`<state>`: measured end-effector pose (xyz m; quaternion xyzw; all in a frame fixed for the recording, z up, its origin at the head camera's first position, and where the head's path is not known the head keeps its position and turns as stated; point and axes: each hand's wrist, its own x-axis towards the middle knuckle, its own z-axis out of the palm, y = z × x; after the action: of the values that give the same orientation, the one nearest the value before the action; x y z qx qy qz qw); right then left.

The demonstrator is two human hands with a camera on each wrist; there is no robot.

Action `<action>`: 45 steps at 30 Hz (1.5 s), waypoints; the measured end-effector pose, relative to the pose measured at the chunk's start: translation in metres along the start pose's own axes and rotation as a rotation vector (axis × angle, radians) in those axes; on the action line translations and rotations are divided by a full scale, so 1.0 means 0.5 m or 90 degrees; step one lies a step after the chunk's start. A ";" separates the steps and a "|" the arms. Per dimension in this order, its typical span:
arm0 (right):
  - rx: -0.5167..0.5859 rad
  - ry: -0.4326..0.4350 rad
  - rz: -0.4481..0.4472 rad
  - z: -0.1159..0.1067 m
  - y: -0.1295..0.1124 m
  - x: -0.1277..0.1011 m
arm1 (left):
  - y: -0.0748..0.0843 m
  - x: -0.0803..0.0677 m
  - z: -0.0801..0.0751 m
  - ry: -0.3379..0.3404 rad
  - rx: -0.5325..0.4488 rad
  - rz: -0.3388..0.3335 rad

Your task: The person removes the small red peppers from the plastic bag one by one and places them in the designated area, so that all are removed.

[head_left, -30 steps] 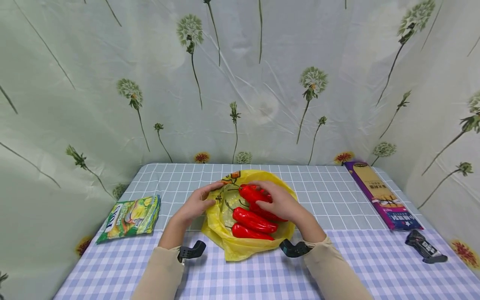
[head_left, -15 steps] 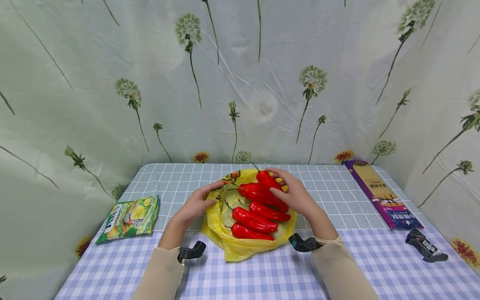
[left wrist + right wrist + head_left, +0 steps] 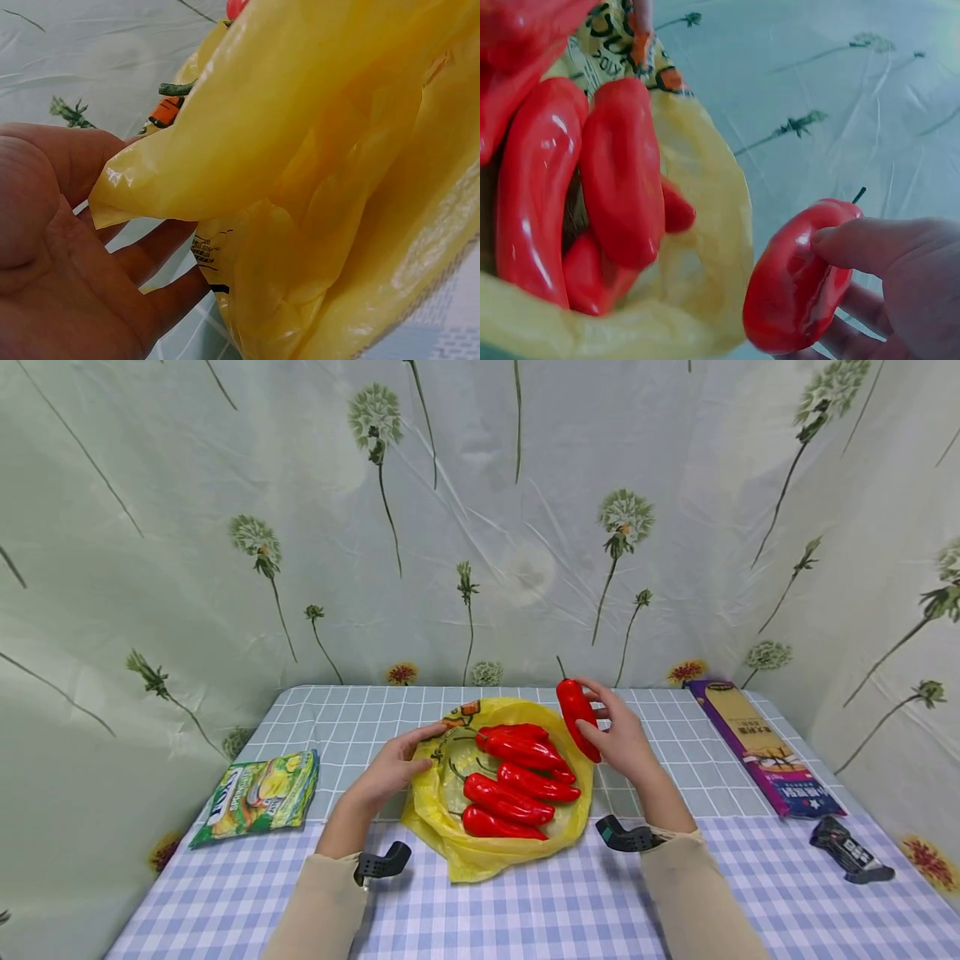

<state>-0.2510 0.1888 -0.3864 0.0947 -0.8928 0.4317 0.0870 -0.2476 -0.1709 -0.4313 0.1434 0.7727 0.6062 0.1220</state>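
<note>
Holding a smooth, probably slippery red pepper [image 3: 577, 717] around its middle above the yellow bag [image 3: 450, 827], the right hand [image 3: 618, 739] lifts while the open-fingered left hand [image 3: 390, 768] pins the soft rim.

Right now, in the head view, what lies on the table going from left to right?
Green snack packet → left hand → yellow bag of red peppers → pepper held in the right hand → purple box → dark wrapped bar.

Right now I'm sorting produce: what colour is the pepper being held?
Red; the pepper shows best in the head view.
</note>
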 end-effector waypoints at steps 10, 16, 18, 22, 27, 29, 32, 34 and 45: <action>0.045 0.058 0.132 -0.018 0.053 0.008 | -0.005 0.002 -0.001 0.006 0.004 -0.002; 0.051 0.052 0.200 -0.003 0.089 0.011 | -0.009 0.000 -0.001 0.007 0.013 -0.003; 0.030 0.053 0.210 0.003 0.098 0.012 | -0.009 0.000 -0.001 0.005 0.012 -0.001; -0.019 0.051 0.208 0.011 0.115 0.012 | -0.009 0.000 -0.002 0.005 0.007 0.001; -0.068 0.070 0.173 0.011 0.136 0.005 | -0.008 0.001 -0.002 0.000 0.002 -0.002; -0.087 0.088 0.160 0.011 0.141 0.003 | -0.007 0.001 -0.001 0.001 0.003 -0.006; -0.105 0.106 0.163 0.013 0.144 0.002 | -0.002 -0.001 0.001 0.003 0.001 -0.007; -0.109 0.107 0.167 0.014 0.145 0.001 | 0.001 -0.001 0.002 0.008 0.004 -0.009; -0.131 0.070 0.229 0.015 0.135 -0.001 | -0.001 0.000 0.001 0.010 0.005 -0.017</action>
<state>-0.2677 0.2240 -0.4417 -0.0990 -0.9285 0.3517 0.0662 -0.2477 -0.1705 -0.4316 0.1289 0.7780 0.6024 0.1234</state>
